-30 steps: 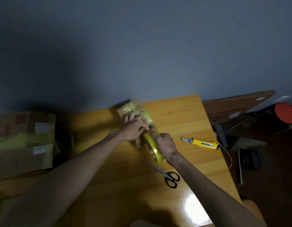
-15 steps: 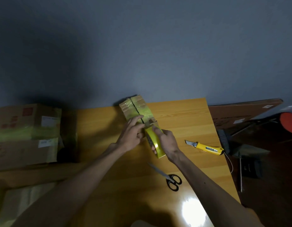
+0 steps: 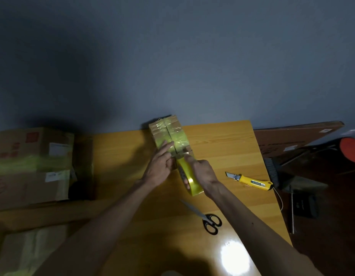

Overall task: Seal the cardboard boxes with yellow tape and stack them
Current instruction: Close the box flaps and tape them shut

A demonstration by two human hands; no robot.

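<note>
Fingers (image 3: 165, 146) of the left hand (image 3: 158, 171) lie straight, pressing the tape strip (image 3: 177, 137) onto the small cardboard box (image 3: 162, 129) at the far edge of the worktop (image 3: 222, 148). The right hand (image 3: 203, 172) curls round the yellow tape roll (image 3: 191, 181) at the box's near end. A utility knife (image 3: 252, 182) lies to the right and scissors (image 3: 210, 223) lie nearer. Larger boxes (image 3: 33, 166) are stacked on the left.

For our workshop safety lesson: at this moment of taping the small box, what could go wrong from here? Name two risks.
1. The utility knife lies blade out near the right hand, which grips the tape roll; a sideways reach could meet the blade.
2. The left hand presses only part of the strip on the box, so the tape might wrinkle or lift as the roll pulls.
</note>
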